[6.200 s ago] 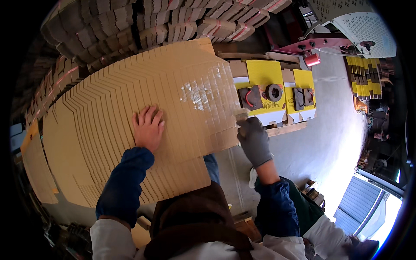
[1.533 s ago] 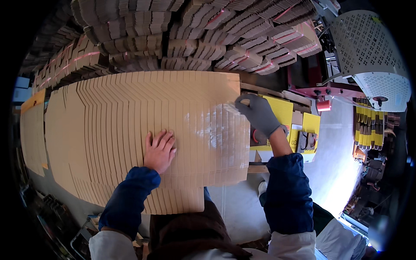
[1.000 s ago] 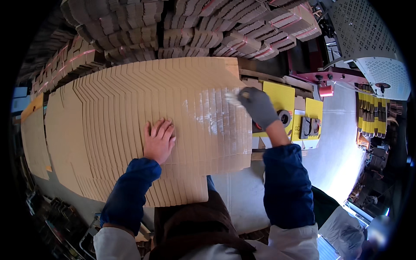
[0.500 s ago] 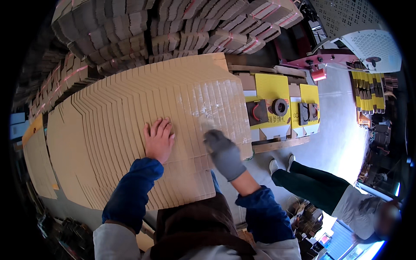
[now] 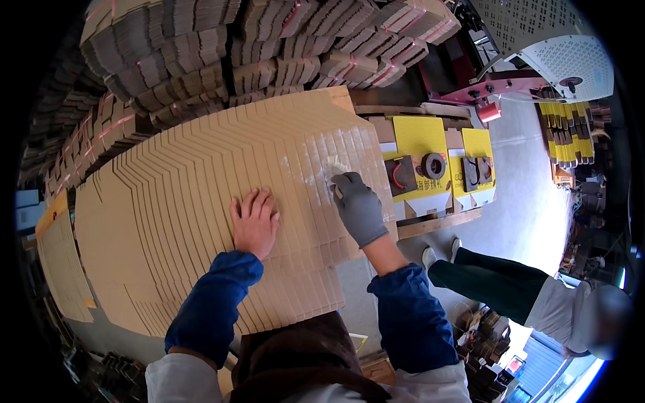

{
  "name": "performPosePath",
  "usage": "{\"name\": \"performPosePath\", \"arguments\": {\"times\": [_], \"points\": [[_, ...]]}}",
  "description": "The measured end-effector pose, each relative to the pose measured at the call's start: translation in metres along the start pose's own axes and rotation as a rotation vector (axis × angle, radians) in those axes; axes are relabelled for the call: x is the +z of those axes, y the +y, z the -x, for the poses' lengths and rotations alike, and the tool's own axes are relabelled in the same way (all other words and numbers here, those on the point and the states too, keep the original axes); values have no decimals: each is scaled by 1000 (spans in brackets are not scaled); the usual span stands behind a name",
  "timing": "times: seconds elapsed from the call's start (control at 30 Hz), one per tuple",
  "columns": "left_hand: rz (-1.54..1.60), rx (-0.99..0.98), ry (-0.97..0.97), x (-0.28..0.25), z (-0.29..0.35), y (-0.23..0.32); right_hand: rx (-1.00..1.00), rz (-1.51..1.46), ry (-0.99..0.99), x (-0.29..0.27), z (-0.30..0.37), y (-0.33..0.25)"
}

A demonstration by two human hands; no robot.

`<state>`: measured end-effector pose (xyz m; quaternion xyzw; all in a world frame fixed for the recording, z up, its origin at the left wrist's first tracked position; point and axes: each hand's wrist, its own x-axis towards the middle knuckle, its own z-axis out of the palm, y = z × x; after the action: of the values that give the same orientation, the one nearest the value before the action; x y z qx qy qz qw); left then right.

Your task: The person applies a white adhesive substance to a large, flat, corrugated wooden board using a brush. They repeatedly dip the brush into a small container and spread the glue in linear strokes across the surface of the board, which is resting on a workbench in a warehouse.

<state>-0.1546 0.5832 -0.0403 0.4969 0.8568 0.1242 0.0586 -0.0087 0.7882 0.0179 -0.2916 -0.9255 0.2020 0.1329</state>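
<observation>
Overlapping brown cardboard sheets (image 5: 201, 188) fan out in front of me, their edges stepped like shingles. My left hand (image 5: 256, 223), bare, lies flat on them near the middle with fingers stretched. In a grey glove, my right hand (image 5: 361, 211) is closed around a brush, whose pale bristles (image 5: 338, 163) rest on the sheets' right part. Whitish, wet-looking streaks (image 5: 316, 154) of paste or glue cover the strips around the bristles. Most of the brush's handle is hidden in the glove.
Tied bundles of cardboard (image 5: 282, 67) are stacked along the far side. Yellow printed box blanks (image 5: 420, 138) lie to the right on a pallet, with a dark tape roll (image 5: 433, 165) on top. A person in dark trousers (image 5: 490, 282) stands at right. A perforated machine guard (image 5: 571, 67) is beyond.
My right hand has moved away from me and slightly right, and the bristles now show clearly. My left hand has shifted a little right. More white streaks show on the strips.
</observation>
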Motion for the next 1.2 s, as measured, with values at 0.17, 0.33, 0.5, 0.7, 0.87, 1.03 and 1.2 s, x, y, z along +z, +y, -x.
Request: {"name": "performPosePath", "arguments": {"times": [0.17,0.33,0.5,0.7,0.87,1.03,1.2], "points": [[-17,0,-14,-2,0,-2,70,23,34,-12,-9,29],[10,5,-8,-2,-5,6,67,83,-12,-9,-3,51],[-21,-1,-14,1,-4,2,21,155,12,5,7,54],[-23,-15,-49,-2,3,0,184,25,92,-14,-19,87],[-21,0,-36,0,-1,2,301,43,84,-22,-21,136],[-16,22,-12,4,-7,6,1,137,81,-23,6,139],[-39,-8,-38,8,-1,3,-103,-113,125,-61,43,73]]}}
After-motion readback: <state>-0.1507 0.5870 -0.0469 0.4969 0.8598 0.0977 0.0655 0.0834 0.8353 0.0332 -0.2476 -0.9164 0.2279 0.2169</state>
